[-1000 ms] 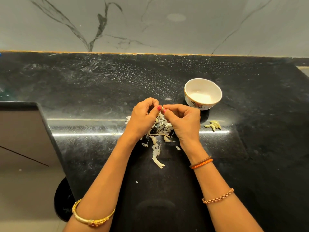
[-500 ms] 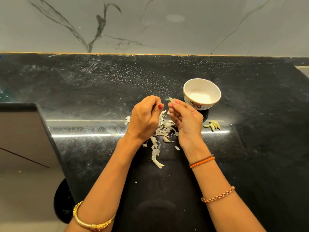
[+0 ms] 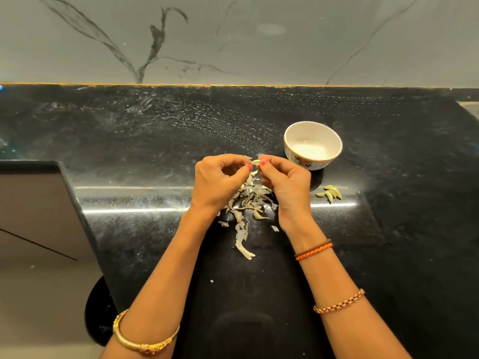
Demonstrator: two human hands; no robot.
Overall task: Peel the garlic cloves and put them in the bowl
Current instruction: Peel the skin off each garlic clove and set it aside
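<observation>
clove [image 3: 255,162]: small pale piece, pinched betw both hands' fingertips, held above the skin pile, just left of bowl.
L hand [image 3: 220,182]: fingers curled, pinching clove's left end.
R hand [image 3: 286,186]: curled, gripping its right end.
change: half a sec ago hands were apart, clove in R only; now they've met again, so peeling prob still going, not ready to drop.
bowl [image 3: 334,158]: white, far right, looks empty.
peeled cloves [image 3: 330,193]: small heap on counter [image 3: 155,141], near-right of bowl.
skins [image 3: 246,206]: under hands.
</observation>
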